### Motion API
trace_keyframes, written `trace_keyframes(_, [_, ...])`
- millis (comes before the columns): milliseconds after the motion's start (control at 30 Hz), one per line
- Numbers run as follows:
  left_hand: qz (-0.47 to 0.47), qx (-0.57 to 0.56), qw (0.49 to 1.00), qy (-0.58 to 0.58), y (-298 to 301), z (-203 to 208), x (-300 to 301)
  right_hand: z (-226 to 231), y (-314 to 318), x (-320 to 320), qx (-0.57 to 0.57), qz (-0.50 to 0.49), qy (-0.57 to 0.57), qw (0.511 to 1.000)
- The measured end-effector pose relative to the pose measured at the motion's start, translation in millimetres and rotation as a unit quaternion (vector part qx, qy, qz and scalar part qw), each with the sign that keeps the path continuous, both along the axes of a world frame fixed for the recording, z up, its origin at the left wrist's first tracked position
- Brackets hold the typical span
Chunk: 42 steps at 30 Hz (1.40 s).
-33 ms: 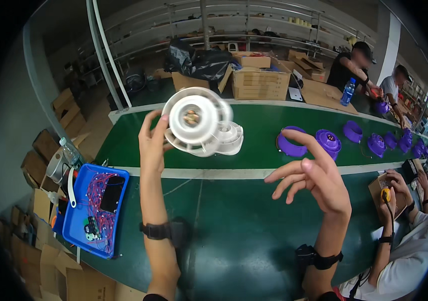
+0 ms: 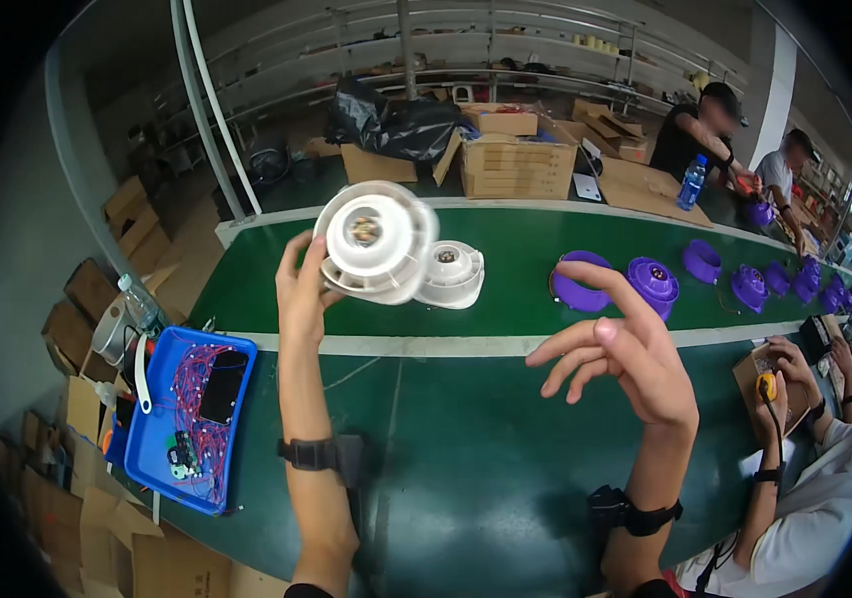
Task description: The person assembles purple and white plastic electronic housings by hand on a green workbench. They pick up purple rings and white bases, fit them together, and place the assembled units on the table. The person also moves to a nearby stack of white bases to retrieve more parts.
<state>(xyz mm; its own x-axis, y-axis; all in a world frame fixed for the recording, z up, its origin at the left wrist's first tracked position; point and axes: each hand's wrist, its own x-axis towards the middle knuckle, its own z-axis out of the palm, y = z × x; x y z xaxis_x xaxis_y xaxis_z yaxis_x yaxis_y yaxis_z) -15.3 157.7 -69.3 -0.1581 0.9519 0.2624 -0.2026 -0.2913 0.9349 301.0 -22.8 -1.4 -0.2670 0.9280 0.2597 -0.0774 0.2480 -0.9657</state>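
My left hand grips the rim of a white round plastic housing, fingers closed at its left edge. It is held tilted above the green belt, a little blurred, with a copper-coloured piece at its centre. Behind and to the right of it a second white housing lies on the belt, partly covered by the first. Over the near bench my right hand is raised, its fingers spread and nothing in them.
On the left, a blue tray holds red and blue wires, a black item and small circuit boards. Several purple housings line the belt to the right. A co-worker's hand holds a yellow tool by a cardboard box.
The held white housing has shifted slightly left and tilted, uncovering more of the housing behind it. My right hand has hardly moved.
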Motion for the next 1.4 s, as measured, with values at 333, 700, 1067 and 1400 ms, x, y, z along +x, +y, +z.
trace_keyframes(333, [0.132,-0.110,0.978,-0.121,85,-168,-58,-2,3,-8,-0.009,-0.006,-0.050,0.999])
trace_keyframes(700, [0.203,-0.003,0.881,0.428,64,-173,-49,-3,-2,-8,0.045,0.060,-0.240,0.968])
trace_keyframes(1067, [0.102,0.098,0.852,0.504,27,-168,-62,-6,-8,-20,0.096,0.162,-0.347,0.919])
trace_keyframes(1400, [-0.078,0.115,0.849,0.510,-180,-143,-91,7,-28,-25,0.118,0.183,-0.370,0.903])
